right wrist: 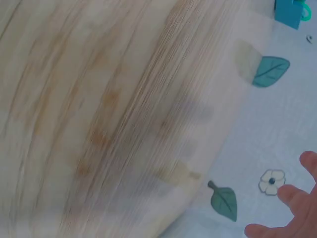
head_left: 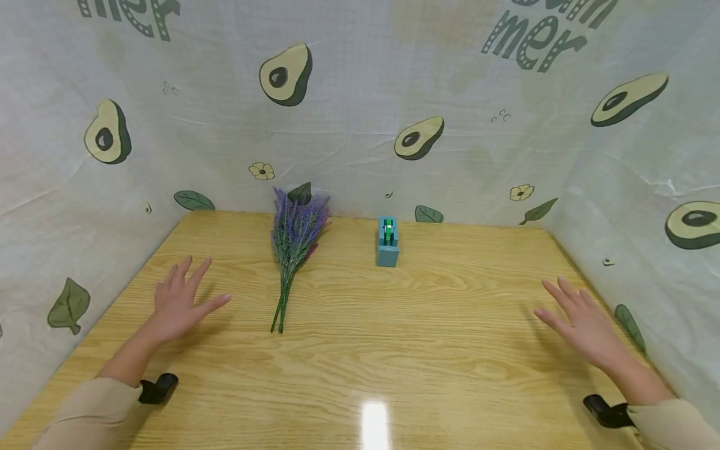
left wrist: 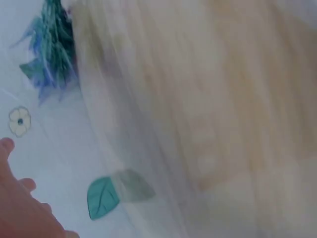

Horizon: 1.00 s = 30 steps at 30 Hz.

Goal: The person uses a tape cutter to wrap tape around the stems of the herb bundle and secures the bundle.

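Perhaps untied (hard to see), the thin-stemmed purple-and-green flower bunch (head_left: pixel 292 240) could fall apart if half-grabbed; bare left hand (head_left: pixel 179 306) and bare right hand (head_left: pixel 585 327), fingers spread, hold nothing.

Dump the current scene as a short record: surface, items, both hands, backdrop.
surface: wood-grain table
item 1: purple flower bunch, lying with stems toward the person
item 2: blue tape dispenser with green tape, to the right of the bunch, not touching it
left hand: fingers spread, holds nothing, nearest the flower bunch
right hand: fingers extended, holds nothing, nearest the dispenser
backdrop: pale cloth printed with avocados, leaves and flowers
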Each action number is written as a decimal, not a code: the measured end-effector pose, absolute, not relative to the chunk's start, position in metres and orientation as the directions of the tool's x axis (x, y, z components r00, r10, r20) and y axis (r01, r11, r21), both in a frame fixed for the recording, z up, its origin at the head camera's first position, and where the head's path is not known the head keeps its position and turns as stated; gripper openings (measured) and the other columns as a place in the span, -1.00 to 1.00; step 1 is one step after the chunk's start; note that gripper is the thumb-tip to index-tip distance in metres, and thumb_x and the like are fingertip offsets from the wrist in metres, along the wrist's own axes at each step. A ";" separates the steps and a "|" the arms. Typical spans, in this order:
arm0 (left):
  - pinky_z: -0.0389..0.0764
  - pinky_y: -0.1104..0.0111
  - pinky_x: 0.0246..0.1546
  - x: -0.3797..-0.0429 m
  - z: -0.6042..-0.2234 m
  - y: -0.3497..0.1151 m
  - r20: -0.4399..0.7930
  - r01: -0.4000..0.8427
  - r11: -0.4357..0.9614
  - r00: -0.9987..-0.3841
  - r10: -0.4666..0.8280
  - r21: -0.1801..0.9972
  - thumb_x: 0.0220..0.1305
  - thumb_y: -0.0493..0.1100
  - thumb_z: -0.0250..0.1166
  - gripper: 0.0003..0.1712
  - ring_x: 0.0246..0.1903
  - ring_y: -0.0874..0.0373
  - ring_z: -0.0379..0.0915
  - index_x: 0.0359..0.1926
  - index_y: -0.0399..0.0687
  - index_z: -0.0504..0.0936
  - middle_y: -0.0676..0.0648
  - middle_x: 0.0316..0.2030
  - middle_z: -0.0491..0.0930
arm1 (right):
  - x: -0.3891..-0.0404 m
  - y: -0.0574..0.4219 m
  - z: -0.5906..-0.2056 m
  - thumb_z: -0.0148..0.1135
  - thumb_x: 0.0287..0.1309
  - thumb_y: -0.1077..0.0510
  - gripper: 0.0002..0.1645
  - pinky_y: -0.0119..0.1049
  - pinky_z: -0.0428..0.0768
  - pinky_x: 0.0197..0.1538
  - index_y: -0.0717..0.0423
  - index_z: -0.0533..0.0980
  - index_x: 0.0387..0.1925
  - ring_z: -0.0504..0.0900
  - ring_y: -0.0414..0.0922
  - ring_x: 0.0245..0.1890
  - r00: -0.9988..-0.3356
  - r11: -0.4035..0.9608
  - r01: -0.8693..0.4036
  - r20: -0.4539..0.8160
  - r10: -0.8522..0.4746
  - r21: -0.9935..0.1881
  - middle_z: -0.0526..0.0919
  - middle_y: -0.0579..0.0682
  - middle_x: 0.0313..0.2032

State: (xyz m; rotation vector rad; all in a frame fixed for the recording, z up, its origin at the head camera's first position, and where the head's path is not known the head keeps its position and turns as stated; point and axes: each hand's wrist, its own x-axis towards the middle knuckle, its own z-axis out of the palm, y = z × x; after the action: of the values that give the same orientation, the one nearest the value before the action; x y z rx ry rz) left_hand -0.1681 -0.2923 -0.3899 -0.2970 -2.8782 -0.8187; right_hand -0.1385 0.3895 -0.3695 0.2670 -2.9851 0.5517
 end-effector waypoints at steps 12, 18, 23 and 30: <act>-0.07 -0.43 -0.01 -0.179 -0.381 -0.251 0.244 0.261 0.691 -0.962 0.126 0.674 0.20 0.07 0.28 -0.03 0.33 -0.37 -0.39 0.46 -0.04 -0.06 -0.30 0.41 -0.25 | -0.147 0.359 -0.371 0.05 0.33 0.02 -0.19 0.45 -0.18 0.10 0.22 -0.05 0.42 -0.25 0.42 0.30 -0.964 0.784 -0.267 0.162 -0.212 -0.561 -0.20 0.35 0.38; 0.02 -0.31 0.09 -0.187 -0.380 -0.231 0.276 0.286 0.623 -0.954 0.115 0.728 0.20 0.04 0.29 -0.08 0.32 -0.32 -0.21 0.44 -0.09 0.03 -0.29 0.39 -0.11 | -0.150 0.346 -0.372 0.10 0.29 -0.02 -0.17 0.41 0.03 0.06 0.13 -0.02 0.43 -0.06 0.41 0.28 -0.971 0.760 -0.240 0.163 -0.177 -0.604 -0.04 0.35 0.36; 0.11 -0.13 0.19 -0.192 -0.380 -0.216 0.296 0.309 0.537 -0.948 0.112 0.785 0.21 -0.02 0.30 -0.15 0.30 -0.27 -0.09 0.40 -0.18 0.11 -0.30 0.34 0.01 | -0.154 0.337 -0.372 0.13 0.27 -0.02 -0.20 0.34 0.10 0.10 0.16 0.06 0.40 0.02 0.38 0.26 -0.972 0.738 -0.235 0.175 -0.159 -0.633 0.06 0.36 0.33; 0.22 0.03 0.20 -0.200 -0.379 -0.193 0.253 0.272 0.456 -0.962 0.103 0.847 0.18 0.05 0.31 -0.16 0.31 -0.16 -0.05 0.38 -0.12 0.17 -0.21 0.33 0.06 | -0.162 0.328 -0.377 0.16 0.26 -0.02 -0.23 0.24 0.12 0.17 0.20 0.13 0.37 0.07 0.32 0.27 -0.969 0.696 -0.247 0.189 -0.161 -0.674 0.13 0.32 0.31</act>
State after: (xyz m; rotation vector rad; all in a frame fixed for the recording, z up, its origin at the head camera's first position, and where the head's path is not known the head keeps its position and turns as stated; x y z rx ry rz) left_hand -0.2004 -0.1935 -0.3788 -0.3299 -2.5363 -1.5217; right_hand -0.1619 0.3276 -0.3766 0.3371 -2.7864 1.1320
